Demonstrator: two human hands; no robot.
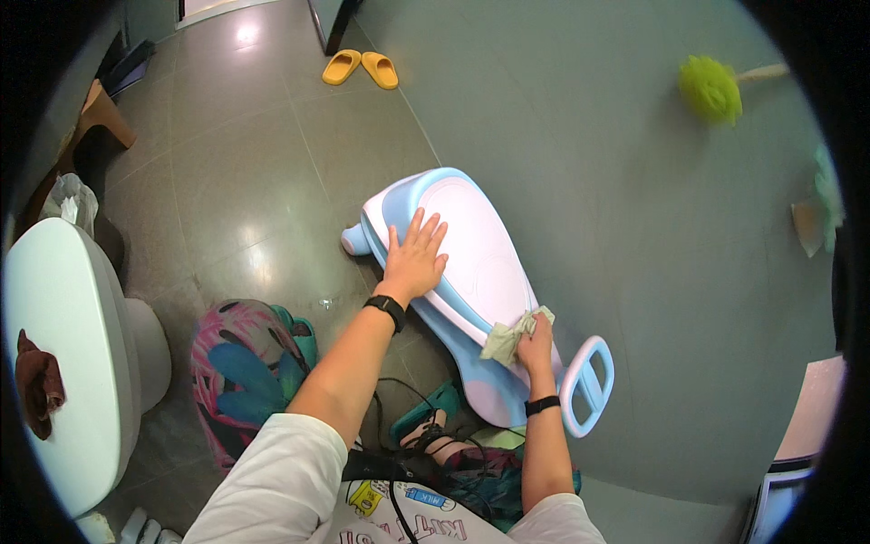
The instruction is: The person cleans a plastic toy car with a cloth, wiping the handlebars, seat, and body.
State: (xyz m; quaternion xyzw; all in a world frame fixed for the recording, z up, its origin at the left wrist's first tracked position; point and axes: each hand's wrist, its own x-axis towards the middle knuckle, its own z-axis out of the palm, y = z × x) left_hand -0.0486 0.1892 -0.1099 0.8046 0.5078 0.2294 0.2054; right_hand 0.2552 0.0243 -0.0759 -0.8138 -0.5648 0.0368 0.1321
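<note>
A pale pink and blue child's ride-on swing car (476,251) stands tilted across the floor beside the wall, its steering wheel (588,386) at the near right end. My left hand (416,258) lies flat on the left edge of its seat, fingers spread, holding nothing. A crumpled, damp-looking beige cloth (504,343) is bunched in my right hand (535,343). That cloth presses on the near end of the seat, next to the steering wheel. The car's underside and its wheels are mostly hidden.
To my left is a white toilet (75,353) with a brown cloth (39,387) on its lid. Yellow slippers (360,68) lie farther off by the wall, near a door edge. A brown stool (105,122) stands at far left. A green bath puff (710,90) hangs on the wall.
</note>
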